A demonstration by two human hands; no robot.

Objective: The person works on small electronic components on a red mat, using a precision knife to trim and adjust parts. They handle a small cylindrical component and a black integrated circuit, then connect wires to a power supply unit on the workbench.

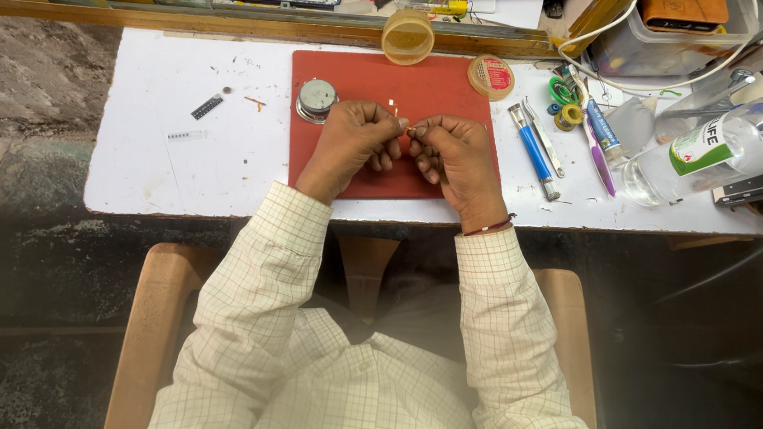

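Checked sleeves nearest camera, both arms reach onto table (159, 161). Left hand (351, 139) and right hand (454, 152) meet over red mat (437, 87), fingertips of both pinch one tiny part (409, 130) between them; part too small to identify. Round metal piece (316, 99) lies just beside left hand on mat. Blue tool (533, 152) lies right of mat, clear bottle (722, 151) farther right.

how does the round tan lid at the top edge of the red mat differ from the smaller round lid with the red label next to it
The round tan lid is larger and lies on the wooden ledge past the red mat; the smaller round lid with the red label overlaps the mat's top right corner. The tan one looks plain and see-through, the smaller one carries a red label. Both are round, and neither hand touches them.
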